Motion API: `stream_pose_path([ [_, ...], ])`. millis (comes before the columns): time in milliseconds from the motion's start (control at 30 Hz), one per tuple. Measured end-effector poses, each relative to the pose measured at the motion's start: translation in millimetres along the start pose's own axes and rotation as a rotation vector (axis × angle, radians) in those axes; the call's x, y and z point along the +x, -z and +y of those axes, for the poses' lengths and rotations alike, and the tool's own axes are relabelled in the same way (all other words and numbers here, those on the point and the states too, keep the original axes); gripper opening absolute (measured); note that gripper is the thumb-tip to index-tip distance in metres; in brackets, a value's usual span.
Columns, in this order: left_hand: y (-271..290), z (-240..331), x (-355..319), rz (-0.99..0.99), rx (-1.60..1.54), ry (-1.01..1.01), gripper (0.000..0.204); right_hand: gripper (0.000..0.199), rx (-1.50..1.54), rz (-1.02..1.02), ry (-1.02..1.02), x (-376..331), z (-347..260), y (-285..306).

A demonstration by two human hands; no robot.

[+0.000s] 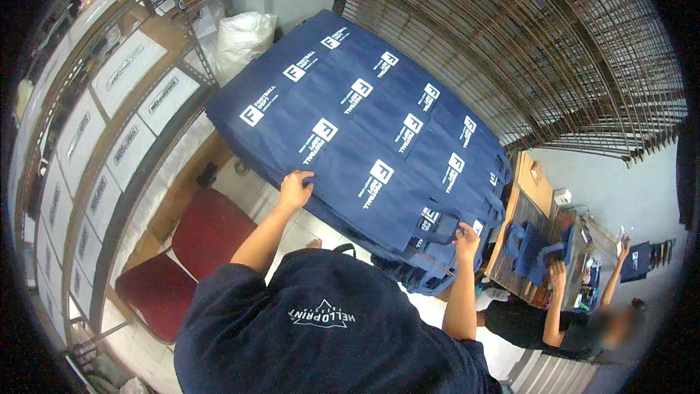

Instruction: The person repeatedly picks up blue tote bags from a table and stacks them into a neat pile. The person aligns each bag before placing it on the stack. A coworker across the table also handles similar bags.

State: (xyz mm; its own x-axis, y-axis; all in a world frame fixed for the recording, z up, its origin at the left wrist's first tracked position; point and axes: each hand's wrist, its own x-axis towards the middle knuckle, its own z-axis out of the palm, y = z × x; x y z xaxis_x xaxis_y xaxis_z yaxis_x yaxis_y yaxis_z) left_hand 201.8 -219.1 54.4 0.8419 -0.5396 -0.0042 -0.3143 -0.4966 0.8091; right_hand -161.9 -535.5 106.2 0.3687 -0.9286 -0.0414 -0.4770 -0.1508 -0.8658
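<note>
A broad pile of navy blue fabric tote bags (292, 146) with white printed logos lies in front of me, overlapping in rows. My left hand (295, 190) is closed on the near left edge of the pile, its fingers curled over a bag's cloth. At the near right corner, my right hand (465, 239) pinches at a dark blue bag handle (436, 237), which loops up from the pile. More loose handles and folded cloth (419, 275) hang down over the front edge between my hands.
Metal shelves with white boxes (120, 146) stand at the left, above dark red chairs (197, 237). Wire drying racks (496, 44) rise behind the pile. A white sack (244, 40) sits at the back left. At right, a co-worker (572, 325) handles blue bags at a wooden table (503, 277).
</note>
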Motion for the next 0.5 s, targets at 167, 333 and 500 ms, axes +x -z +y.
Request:
stream_pose_path([
  [167, -3.2, -7.4, -1.0, 0.043, -0.016, -0.019, 0.03, 0.021, -0.054, 0.058, -0.004, -2.7, 1.5, -7.9],
  [333, -6.5, -13.2, -0.7, 0.061, 0.02, -0.062, 0.031, 0.021, -0.101, 0.085, 0.032, -4.4, 7.7, -8.0],
  [500, -4.9, -7.2, 1.5, 0.058, 0.011, -0.067, 0.03, 0.023, -0.062, 0.11, 0.036, -1.1, 4.4, -11.3],
])
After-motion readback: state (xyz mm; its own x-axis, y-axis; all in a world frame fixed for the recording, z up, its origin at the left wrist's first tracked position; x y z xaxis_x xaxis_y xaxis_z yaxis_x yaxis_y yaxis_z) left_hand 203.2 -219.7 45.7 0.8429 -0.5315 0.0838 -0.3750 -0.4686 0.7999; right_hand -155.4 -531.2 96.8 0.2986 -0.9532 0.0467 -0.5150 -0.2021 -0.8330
